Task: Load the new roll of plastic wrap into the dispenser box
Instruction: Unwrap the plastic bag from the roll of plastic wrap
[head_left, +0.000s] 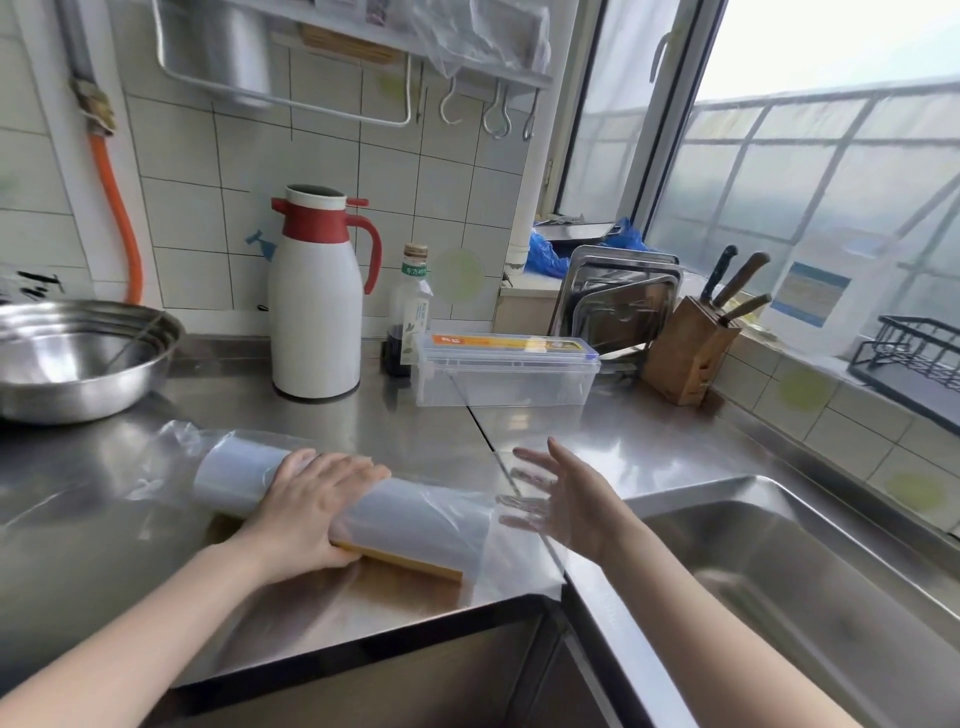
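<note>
Fingers of the left hand (311, 512) curl over the middle of a roll of plastic wrap (343, 506), pressing it down so the palm covers its top and the thumb tucks under its near side. That roll lies on its side on a stainless steel counter (363, 415), still inside a loose clear bag (171, 441) that bunches past its left end; a thin strip of yellow-brown card shows along its lower edge. Just to the right, the right hand (558, 493) is held up off the counter, palm turned toward the roll, its fingers spread apart and gripping nothing, with clear film blurring their tips. Farther back on the counter sits the dispenser box (506, 371), a clear plastic case with an orange label on its closed lid, well apart from the roll. Left of the box stand a dark sauce bottle (408, 312) and a white jug with a red collar and handle (319, 296). A steel bowl (78, 358) sits at far left, a wooden knife block (691, 345) at right, and a sink (810, 571) in the lower right corner
</note>
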